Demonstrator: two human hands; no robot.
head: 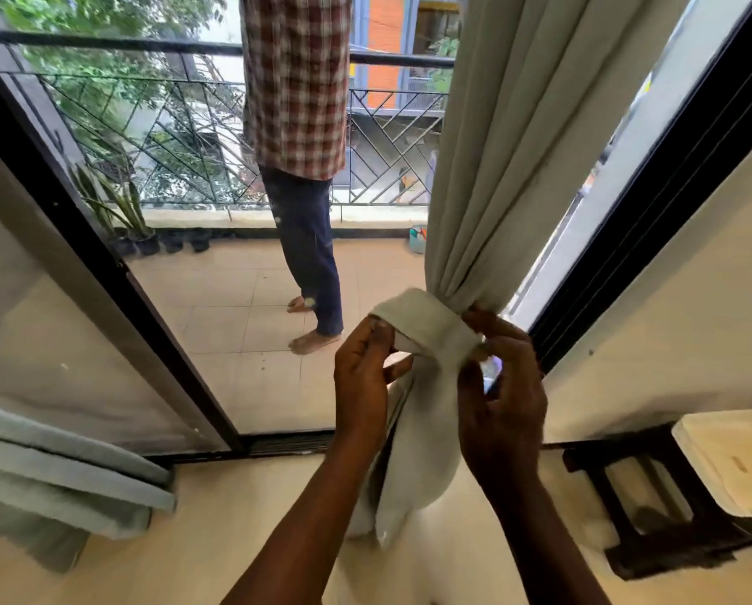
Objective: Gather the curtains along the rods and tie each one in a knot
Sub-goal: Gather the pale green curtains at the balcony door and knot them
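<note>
The left hand [363, 369] pinches the left edge of the knot [426, 329] between thumb and curled fingers. The right hand [500, 386] pinches the fabric at the knot's right side, its fingers bent over the band. The knot is a flat wrap of cloth around the gathered curtain [496, 146], which hangs in tight folds from above, along the right side of the doorway. Below the knot the tail [413, 465] drops loose between the two forearms, ending just above the floor.

Beyond the glass a person [295, 80] in a checked shirt stands barefoot on the balcony (only torso and legs show), before a metal railing [391, 137]. Potted plants [120, 211] sit at the balcony's left. A dark door frame [173, 342] slants across the left, and a second curtain [59, 473] lies bunched low beside it. At right a dark stool [653, 495] bears a white basket [732, 460].
</note>
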